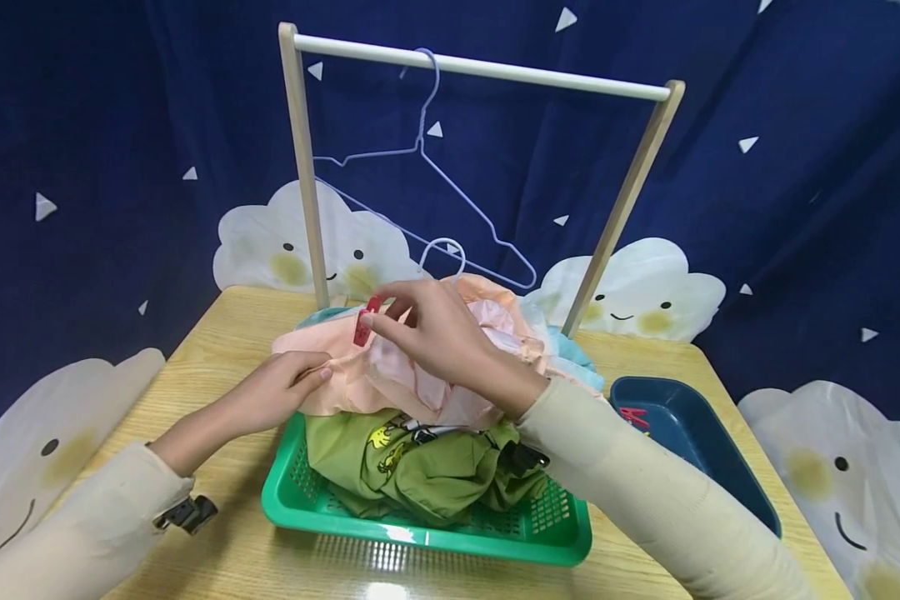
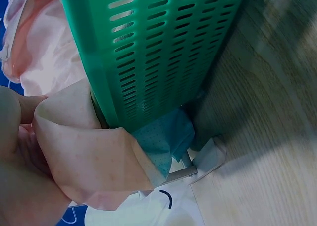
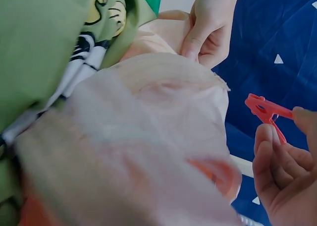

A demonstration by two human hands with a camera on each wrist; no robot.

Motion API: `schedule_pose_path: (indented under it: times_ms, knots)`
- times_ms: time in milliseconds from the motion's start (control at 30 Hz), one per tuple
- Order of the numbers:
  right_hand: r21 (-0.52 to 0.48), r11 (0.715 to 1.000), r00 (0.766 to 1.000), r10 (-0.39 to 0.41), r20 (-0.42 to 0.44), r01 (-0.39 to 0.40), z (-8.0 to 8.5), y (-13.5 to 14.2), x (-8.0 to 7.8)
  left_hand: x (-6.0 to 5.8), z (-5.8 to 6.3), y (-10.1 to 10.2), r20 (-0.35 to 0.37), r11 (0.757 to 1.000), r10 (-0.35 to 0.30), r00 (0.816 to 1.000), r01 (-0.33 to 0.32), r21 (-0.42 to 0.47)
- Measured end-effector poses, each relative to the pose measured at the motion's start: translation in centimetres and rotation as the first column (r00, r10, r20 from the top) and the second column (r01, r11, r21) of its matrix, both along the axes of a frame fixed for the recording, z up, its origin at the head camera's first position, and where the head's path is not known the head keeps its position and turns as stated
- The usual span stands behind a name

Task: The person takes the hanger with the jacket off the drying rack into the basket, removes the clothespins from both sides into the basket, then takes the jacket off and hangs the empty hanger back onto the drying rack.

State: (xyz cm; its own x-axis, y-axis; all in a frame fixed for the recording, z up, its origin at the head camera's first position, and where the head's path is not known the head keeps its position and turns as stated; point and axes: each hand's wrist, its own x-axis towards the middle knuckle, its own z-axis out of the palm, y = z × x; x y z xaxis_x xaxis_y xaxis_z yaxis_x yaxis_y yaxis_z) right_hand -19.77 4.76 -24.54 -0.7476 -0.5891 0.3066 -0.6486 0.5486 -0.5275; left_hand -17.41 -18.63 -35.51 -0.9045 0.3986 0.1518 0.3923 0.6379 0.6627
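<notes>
In the head view my right hand (image 1: pixel 446 333) pinches a red clothespin (image 1: pixel 362 328) between thumb and fingers, above a peach garment (image 1: pixel 356 383). The right wrist view shows the clothespin (image 3: pixel 270 109) apart from the cloth. My left hand (image 1: pixel 273 392) holds the left edge of the garment between thumb and fingers; the left wrist view shows this cloth (image 2: pixel 94 156) folded over beside the basket. A white hanger hook (image 1: pixel 444 242) rises behind the garment, its lower part hidden. Beneath lies a green printed garment (image 1: pixel 427 475) in a green basket (image 1: pixel 420 537).
A drying rack (image 1: pixel 495 71) stands behind the basket, with a lavender hanger (image 1: pixel 422 148) on its bar. At the right, a dark blue tray (image 1: pixel 682 425) contains red clothespins (image 1: pixel 633 417). Light blue cloth (image 1: pixel 570 350) shows at the back. All stand on a wooden table (image 1: pixel 225 358).
</notes>
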Motion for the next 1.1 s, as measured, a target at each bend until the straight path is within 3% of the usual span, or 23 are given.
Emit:
schedule_pose_path:
  times_ms: [233,800,1100]
  knots:
    - [0.008,1.000,0.999,0.016,0.044,-0.016,0.1,1.9,0.6,0.0,0.0,0.0,-0.030,1.000,-0.006,1.000,0.006,-0.003]
    - [-0.014,0.999,0.999,0.044,-0.006,-0.044,-0.5,5.9,2.3,0.1,0.1,0.2,-0.034,1.000,-0.019,0.999,0.019,0.005]
    - [-0.079,0.997,0.998,0.022,0.062,-0.017,0.2,8.0,2.7,0.2,0.1,0.1,-0.022,1.000,-0.017,1.000,0.017,0.011]
